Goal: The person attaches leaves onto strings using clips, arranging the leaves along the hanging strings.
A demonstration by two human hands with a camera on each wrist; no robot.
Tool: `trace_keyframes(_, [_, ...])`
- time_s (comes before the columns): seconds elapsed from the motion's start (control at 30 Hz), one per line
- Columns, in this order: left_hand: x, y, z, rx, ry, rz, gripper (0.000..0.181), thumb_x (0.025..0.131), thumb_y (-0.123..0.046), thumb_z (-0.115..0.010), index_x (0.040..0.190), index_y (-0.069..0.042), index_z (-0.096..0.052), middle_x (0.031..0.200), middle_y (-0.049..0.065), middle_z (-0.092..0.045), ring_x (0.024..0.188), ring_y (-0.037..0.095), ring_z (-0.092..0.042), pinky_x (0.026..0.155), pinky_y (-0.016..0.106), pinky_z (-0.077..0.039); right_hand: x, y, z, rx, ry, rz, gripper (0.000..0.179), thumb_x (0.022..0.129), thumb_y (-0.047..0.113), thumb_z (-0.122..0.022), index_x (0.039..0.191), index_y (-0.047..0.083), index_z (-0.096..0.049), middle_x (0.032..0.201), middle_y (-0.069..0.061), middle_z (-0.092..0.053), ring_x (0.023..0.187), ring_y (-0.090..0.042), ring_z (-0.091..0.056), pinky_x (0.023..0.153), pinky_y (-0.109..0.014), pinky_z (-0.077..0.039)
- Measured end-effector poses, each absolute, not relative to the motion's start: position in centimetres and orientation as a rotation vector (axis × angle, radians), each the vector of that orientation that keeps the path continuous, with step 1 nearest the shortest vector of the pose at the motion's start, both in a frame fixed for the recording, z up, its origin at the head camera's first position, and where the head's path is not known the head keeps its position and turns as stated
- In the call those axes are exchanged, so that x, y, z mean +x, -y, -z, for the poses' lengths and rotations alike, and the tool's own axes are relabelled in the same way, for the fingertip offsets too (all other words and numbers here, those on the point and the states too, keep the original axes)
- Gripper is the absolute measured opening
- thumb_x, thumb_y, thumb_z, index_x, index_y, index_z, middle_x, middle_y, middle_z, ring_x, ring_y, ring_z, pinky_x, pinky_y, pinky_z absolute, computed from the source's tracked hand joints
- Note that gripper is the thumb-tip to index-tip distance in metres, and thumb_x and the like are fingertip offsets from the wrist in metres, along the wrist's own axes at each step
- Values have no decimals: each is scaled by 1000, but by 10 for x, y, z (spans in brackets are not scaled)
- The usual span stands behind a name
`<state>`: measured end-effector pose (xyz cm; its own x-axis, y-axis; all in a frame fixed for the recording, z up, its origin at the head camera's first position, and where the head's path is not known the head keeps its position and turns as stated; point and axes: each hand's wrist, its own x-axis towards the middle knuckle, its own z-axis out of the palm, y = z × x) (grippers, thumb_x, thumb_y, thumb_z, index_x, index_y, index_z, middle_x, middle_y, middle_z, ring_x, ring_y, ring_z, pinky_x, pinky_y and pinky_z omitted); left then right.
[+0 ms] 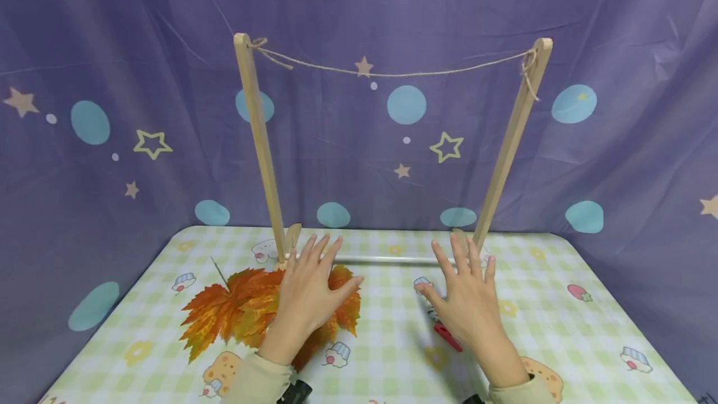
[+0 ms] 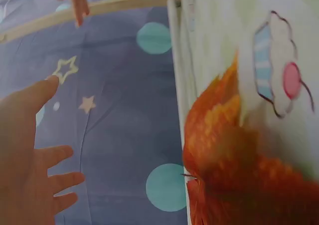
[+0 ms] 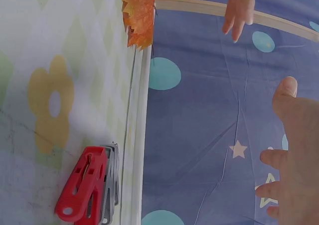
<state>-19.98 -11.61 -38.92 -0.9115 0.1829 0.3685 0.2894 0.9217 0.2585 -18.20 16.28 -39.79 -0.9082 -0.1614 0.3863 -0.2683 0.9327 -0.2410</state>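
Note:
My left hand (image 1: 310, 295) is held spread above a pile of orange and red artificial maple leaves (image 1: 235, 310), hiding part of it. My right hand (image 1: 470, 298) hovers with fingers spread over a few plastic clothespins; a red clothespin (image 1: 447, 336) shows beside it. In the right wrist view the red clothespin (image 3: 82, 185) lies against grey clothespins (image 3: 110, 185), how many I cannot tell. Neither hand touches anything. Behind both hands stands a wooden frame, with a left post (image 1: 260, 148), a right post (image 1: 513, 142) and a sagging twine (image 1: 392, 74) tied between their tops.
A white rod (image 1: 392, 259) joins the posts near the tabletop. The table wears a green-checked cloth (image 1: 589, 341) printed with cupcakes and flowers. A purple curtain (image 1: 348, 5) with stars and blue dots hangs right behind the table.

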Motion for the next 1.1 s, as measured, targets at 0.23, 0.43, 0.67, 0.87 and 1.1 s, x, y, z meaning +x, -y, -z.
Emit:
trace_keyframes(0.23, [-209,124,391,-483,2789,389,82,88,-72,-53,153,-25,-40,154,8,-39,145,30,-29,115,59,-17,-180,-158,398,342,2695,-423,79,94,61,-55,157,19,-31,164,-14,-10,150,-34,6,113,-63,6])
trace_keyframes(0.43, [-224,137,394,-556,2807,440,79,87,-65,-61,149,-19,-47,149,12,-46,139,33,-38,113,57,-25,-180,-157,398,339,2692,-424,79,93,57,-59,157,20,-31,164,-14,-9,151,-33,5,114,-64,2])
trace_keyframes(0.67, [-243,147,402,-596,2891,625,67,88,-51,-71,145,-22,-53,145,8,-50,136,33,-42,107,58,-34,-181,-158,398,342,2696,-457,78,93,57,-59,157,19,-32,165,-13,-9,151,-33,5,113,-65,1])
trace_keyframes(0.87, [-261,153,413,-585,2910,736,59,87,-45,-74,140,-24,-59,143,6,-53,134,33,-44,105,57,-36,-181,-159,398,336,2709,-463,78,94,59,-57,157,21,-31,165,-11,-7,151,-31,7,113,-64,0])
trace_keyframes(1.1, [-272,156,422,-526,2916,828,54,86,-38,-78,132,-15,-63,127,6,-63,116,28,-59,96,49,-46,-180,-159,397,333,2701,-468,78,93,56,-60,157,21,-31,165,-12,-10,151,-33,2,111,-68,-6])
